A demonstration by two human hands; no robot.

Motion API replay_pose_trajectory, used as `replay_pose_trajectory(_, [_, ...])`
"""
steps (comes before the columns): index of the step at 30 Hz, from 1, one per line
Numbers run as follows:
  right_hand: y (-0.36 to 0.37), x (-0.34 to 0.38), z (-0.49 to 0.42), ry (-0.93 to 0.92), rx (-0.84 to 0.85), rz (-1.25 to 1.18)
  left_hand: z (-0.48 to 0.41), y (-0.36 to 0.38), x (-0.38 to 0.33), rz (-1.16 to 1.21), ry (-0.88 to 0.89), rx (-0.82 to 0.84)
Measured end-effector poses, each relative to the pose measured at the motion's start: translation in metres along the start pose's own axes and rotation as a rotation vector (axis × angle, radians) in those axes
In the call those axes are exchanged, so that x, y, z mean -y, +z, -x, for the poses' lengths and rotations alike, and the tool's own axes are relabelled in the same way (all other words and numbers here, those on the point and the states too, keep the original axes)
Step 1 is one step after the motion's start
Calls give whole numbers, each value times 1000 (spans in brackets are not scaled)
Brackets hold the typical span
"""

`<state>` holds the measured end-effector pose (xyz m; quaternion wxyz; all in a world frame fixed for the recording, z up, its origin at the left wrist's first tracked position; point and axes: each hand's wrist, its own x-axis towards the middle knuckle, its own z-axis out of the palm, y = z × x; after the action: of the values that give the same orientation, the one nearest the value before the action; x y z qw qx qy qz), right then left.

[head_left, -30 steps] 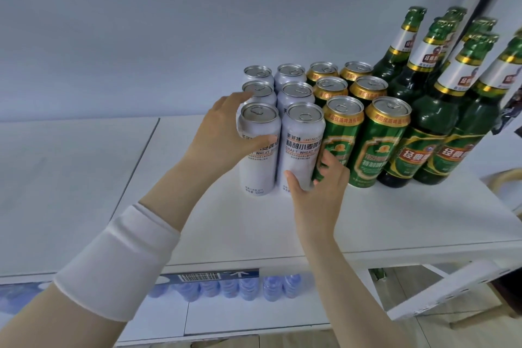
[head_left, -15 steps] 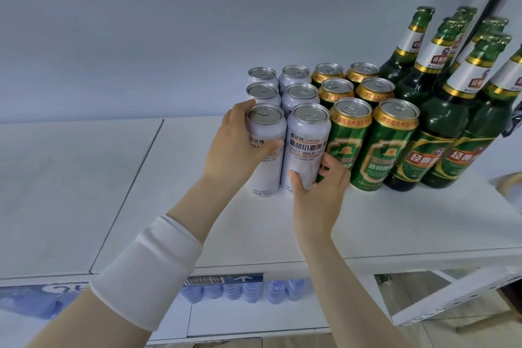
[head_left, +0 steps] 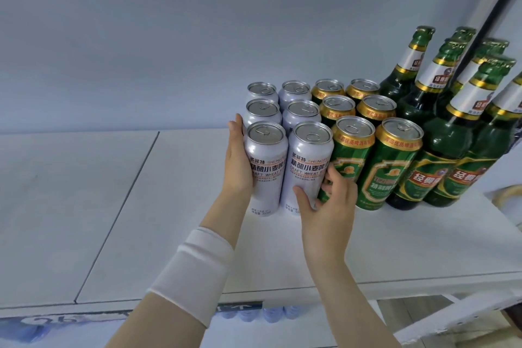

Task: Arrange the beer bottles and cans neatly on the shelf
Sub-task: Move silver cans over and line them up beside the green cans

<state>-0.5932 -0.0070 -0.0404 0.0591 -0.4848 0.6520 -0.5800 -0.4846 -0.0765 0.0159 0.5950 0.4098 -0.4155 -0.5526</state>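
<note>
Plainly readable on the left white can (head_left: pixel 265 169) and the right white can (head_left: pixel 309 167) are "CRAFT WHEAT", the start of "SHENG", large Chinese characters and "500ml" near the base. The green cans (head_left: pixel 392 169) carry a gold band of Chinese writing under the rim. The green bottles (head_left: pixel 440 150) have red labels with white Chinese characters.

Half a second ago the left thumb lay across the front of the left white can. Now it is off that face, and more of the label shows. The right hand grips as before.

The left hand (head_left: pixel 236 161) lies flat against the left side of the left white can, fingers straight and pointing up. The right hand (head_left: pixel 327 203) grips the right white can low down: its thumb is on the front, and its fingers curl into the gap beside the nearest green can.

All stand upright on the white shelf (head_left: pixel 367 243), right of the frame's centre. The cans form three tight rows of four, two white and two green, with the bottles at the right edge.
</note>
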Motion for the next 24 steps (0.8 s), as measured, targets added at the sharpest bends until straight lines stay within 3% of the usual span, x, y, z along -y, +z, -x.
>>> replay_pose_trajectory(8, [-3, 1, 0, 7, -2, 10, -49, -18, -2, 2, -85, -21])
replay_pose_trajectory(13, [-3, 1, -1, -22, -10, 19, -59, -8, 7, 133, -138, 178])
replay_pose_trajectory(24, [-1, -3, 0, -19, -7, -16, -44, -21, 1, -28, -104, 75])
